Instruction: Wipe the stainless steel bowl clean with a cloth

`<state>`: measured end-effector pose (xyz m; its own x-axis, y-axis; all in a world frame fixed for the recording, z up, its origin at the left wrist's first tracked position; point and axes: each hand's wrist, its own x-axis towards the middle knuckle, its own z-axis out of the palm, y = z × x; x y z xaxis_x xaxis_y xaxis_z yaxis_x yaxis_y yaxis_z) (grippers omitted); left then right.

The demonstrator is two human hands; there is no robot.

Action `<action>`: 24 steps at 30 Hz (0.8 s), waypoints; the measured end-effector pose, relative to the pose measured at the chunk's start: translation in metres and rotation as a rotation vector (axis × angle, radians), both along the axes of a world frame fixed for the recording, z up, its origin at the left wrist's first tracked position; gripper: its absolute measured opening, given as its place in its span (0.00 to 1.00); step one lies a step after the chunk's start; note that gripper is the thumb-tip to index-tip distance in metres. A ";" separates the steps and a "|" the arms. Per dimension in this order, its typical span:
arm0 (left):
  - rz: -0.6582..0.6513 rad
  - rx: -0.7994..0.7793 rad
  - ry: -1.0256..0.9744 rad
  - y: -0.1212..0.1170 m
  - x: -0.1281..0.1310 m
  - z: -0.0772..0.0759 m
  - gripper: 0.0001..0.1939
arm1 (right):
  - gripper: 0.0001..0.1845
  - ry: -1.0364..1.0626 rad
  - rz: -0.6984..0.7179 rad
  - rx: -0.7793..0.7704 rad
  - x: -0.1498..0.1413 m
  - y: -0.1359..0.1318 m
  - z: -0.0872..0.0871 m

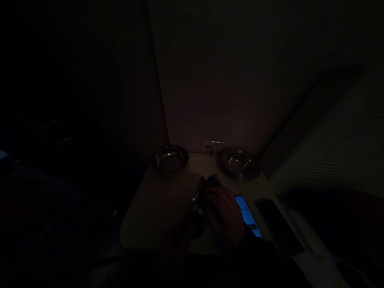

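Observation:
The scene is very dark. My right hand [226,214] has its fingers curled over a dark object [199,200] with a thin shiny edge, held above the table. What kind of thing it is I cannot make out. Lower and to the left, my left hand [180,236] is barely visible in shadow; it seems closed around the lower part of the same object. Just right of my right hand lies a phone [247,216] with a lit blue screen, partly covered by my hand and sleeve.
Two shiny metal bowls stand at the table's back edge: one bowl [170,159] left, another bowl [240,164] right, apparently stacked. A wall socket [211,145] sits between them. A dark flat object [280,226] lies at the right. The pale table [144,216] has a rounded front-left corner.

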<state>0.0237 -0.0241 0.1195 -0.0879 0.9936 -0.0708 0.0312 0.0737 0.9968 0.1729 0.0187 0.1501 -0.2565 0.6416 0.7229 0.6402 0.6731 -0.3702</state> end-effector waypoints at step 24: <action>-0.022 -0.026 -0.047 0.001 -0.004 -0.003 0.15 | 0.13 -0.164 0.040 0.033 0.012 -0.006 0.004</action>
<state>0.0199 -0.0230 0.1168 -0.0622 0.9930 -0.1000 -0.0133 0.0994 0.9950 0.1845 0.0125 0.1544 -0.3978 0.6054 0.6894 0.6628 0.7091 -0.2403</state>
